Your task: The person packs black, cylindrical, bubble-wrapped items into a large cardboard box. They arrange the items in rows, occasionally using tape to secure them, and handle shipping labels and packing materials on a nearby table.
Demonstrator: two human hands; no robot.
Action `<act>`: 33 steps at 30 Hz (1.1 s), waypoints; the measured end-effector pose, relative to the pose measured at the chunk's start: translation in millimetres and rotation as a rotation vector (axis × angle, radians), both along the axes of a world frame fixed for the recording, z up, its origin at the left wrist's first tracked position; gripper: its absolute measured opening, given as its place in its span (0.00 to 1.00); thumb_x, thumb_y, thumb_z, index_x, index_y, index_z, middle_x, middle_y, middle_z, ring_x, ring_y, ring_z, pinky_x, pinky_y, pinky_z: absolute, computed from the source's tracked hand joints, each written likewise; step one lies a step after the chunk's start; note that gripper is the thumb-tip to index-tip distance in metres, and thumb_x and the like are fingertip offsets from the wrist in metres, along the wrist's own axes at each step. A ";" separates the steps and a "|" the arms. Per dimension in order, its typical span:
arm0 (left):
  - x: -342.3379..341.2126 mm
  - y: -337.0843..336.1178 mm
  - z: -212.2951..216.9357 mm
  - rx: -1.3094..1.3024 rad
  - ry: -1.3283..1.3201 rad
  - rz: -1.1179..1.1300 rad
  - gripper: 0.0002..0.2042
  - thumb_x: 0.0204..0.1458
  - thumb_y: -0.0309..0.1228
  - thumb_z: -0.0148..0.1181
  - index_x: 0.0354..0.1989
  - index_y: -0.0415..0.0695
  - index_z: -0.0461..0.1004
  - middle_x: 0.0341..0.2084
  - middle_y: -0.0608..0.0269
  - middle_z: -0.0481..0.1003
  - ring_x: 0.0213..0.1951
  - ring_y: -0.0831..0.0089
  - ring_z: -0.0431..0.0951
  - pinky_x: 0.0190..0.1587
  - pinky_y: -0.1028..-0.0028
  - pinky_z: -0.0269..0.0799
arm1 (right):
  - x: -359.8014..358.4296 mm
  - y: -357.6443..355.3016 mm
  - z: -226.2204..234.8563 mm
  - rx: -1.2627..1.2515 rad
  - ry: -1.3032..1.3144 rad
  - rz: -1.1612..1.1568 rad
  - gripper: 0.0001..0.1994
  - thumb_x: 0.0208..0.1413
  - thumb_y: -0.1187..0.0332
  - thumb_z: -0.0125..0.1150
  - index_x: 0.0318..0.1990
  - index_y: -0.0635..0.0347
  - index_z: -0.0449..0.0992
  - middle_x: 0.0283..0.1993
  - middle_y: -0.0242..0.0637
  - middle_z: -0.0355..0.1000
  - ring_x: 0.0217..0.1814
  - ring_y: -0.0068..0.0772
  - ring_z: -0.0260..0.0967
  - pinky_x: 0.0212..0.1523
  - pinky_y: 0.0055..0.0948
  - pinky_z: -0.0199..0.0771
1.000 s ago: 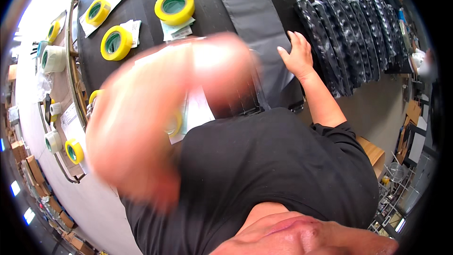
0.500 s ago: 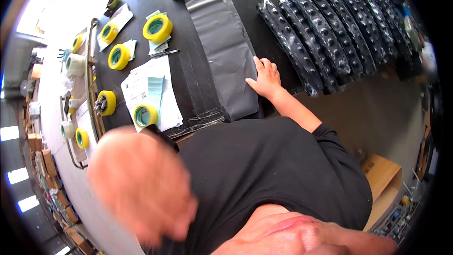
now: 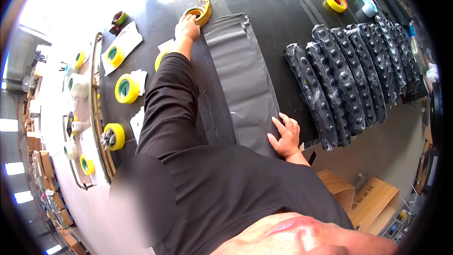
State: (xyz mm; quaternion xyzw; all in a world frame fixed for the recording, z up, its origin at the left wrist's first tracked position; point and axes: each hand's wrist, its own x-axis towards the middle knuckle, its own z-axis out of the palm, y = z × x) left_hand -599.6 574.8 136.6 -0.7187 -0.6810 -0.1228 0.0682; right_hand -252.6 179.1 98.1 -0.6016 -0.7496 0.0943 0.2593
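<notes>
My left hand point(image 3: 188, 29) reaches to the far side of the table. Its fingers are closed over the near edge of a yellow-brown tape dispenser point(image 3: 204, 15), which rests on the table. A long, flat grey plastic bag point(image 3: 243, 73) lies lengthwise toward me, its far end beside the dispenser. Fingers spread, my right hand point(image 3: 286, 137) presses on the right edge of the bag near my body. My left sleeve covers part of the papers and a yellow tape roll point(image 3: 160, 60).
Several black, knobbed strips in clear film point(image 3: 347, 82) stand side by side at right. Yellow tape rolls point(image 3: 126, 89) and white paper point(image 3: 130, 42) lie at left, near a metal rail point(image 3: 96, 89). Another tape dispenser point(image 3: 336, 1) sits far right; cardboard boxes point(image 3: 375, 203) are below.
My left hand, blurred near my body before, has moved out across the table and closed on the tape dispenser. My right hand remains on the bag's right edge. The view has shifted.
</notes>
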 end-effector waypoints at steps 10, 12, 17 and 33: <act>-40.8 65.8 5.5 -0.266 0.167 0.338 0.20 0.59 0.37 0.47 0.59 0.53 0.71 0.62 0.69 0.67 0.69 0.64 0.54 0.69 0.50 0.42 | -1.2 3.8 0.9 -0.013 0.004 -0.023 0.28 0.37 0.59 0.71 0.52 0.51 0.77 0.61 0.39 0.66 0.58 0.47 0.60 0.59 0.43 0.60; -57.6 62.4 17.2 -0.396 0.181 0.429 0.24 0.56 0.38 0.51 0.62 0.50 0.67 0.65 0.61 0.63 0.69 0.59 0.54 0.69 0.49 0.41 | -1.5 3.2 2.3 -0.015 -0.039 -0.021 0.29 0.38 0.59 0.71 0.53 0.51 0.76 0.62 0.39 0.64 0.58 0.48 0.59 0.59 0.43 0.60; -24.7 -18.3 29.9 -0.169 0.028 0.129 0.36 0.49 0.50 0.63 0.63 0.44 0.61 0.64 0.52 0.58 0.65 0.52 0.57 0.64 0.47 0.54 | -42.1 -0.6 52.5 -0.590 -0.151 -0.481 0.47 0.42 0.56 0.73 0.68 0.60 0.54 0.62 0.50 0.59 0.62 0.56 0.58 0.63 0.43 0.62; 123.0 -138.0 -9.9 -0.137 -0.213 -0.032 0.31 0.49 0.45 0.65 0.60 0.46 0.67 0.65 0.50 0.57 0.66 0.43 0.54 0.68 0.52 0.50 | 8.4 172.9 3.3 -0.640 0.189 -0.205 0.33 0.43 0.52 0.71 0.52 0.69 0.71 0.48 0.54 0.75 0.51 0.49 0.74 0.53 0.38 0.73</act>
